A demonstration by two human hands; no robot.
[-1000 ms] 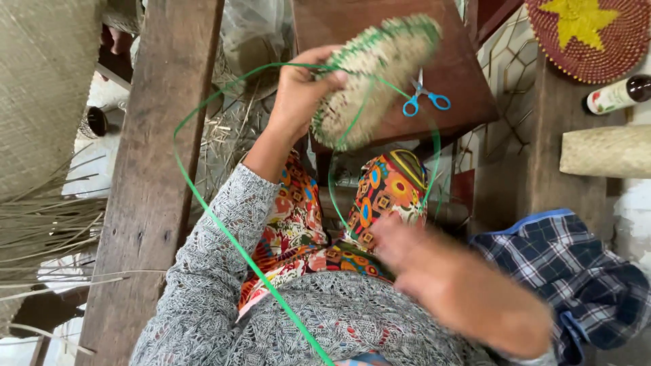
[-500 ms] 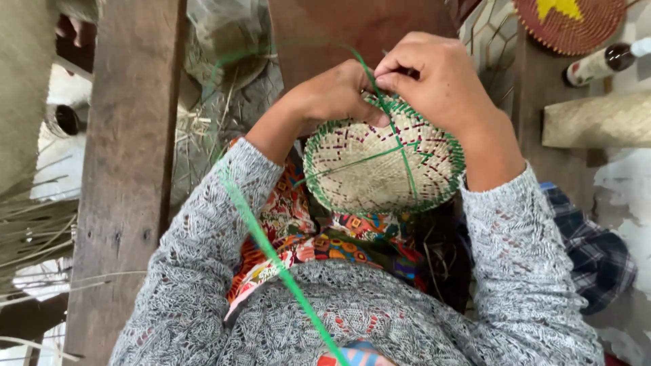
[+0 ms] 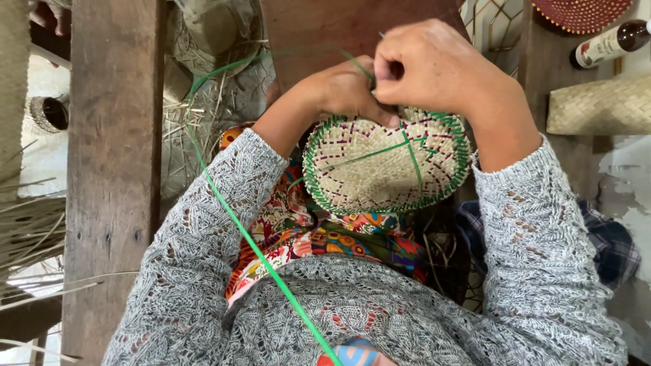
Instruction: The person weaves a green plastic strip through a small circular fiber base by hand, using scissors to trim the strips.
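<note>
- Right hand, top centre of frame: fingers closed in a pinch on the green plastic strip at the far rim of the woven mat.
- Left hand, just beside it: closed on the same rim, thumb on top.
- Round woven mat sits mid-frame, above the lap, green stitching around the edge.
- Judged: mat is light, thin, bends a little, can crease; best hold at the bound rim w/ two hands.
- Strip looks smooth, slippery; pinch it close to the mat.
- Woven box at right edge, apart.
</note>
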